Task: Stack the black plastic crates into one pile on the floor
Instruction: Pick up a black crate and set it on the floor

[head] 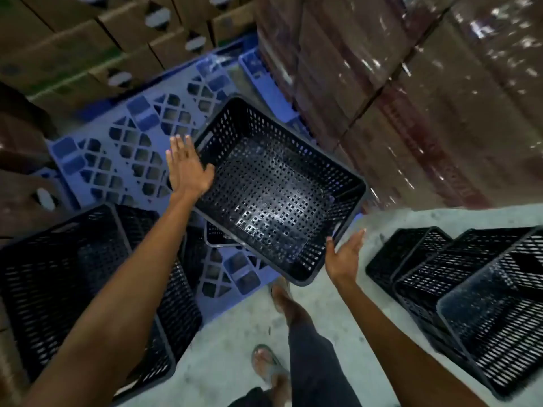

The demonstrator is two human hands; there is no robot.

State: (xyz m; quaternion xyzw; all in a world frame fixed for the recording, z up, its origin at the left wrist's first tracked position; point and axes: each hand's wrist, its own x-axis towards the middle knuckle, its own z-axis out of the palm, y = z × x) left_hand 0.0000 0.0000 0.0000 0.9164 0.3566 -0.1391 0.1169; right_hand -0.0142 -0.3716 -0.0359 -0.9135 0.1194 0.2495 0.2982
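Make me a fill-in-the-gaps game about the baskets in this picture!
1. The crate between the two hands is the colour ____.
2. The pallet under it is the colour ____.
3. The left hand has its fingers spread ____, not in a fist.
4. The pile of crates beside the right hand stands on the ____.

Missing words: black; blue; open; floor

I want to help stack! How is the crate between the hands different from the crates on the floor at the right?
The crate between the hands is tilted, above the blue pallet, with the left hand and right hand open at its rim. The crates at the right sit nested together on the grey floor, untouched. The first is single; those are a pile. All are black, perforated and empty.
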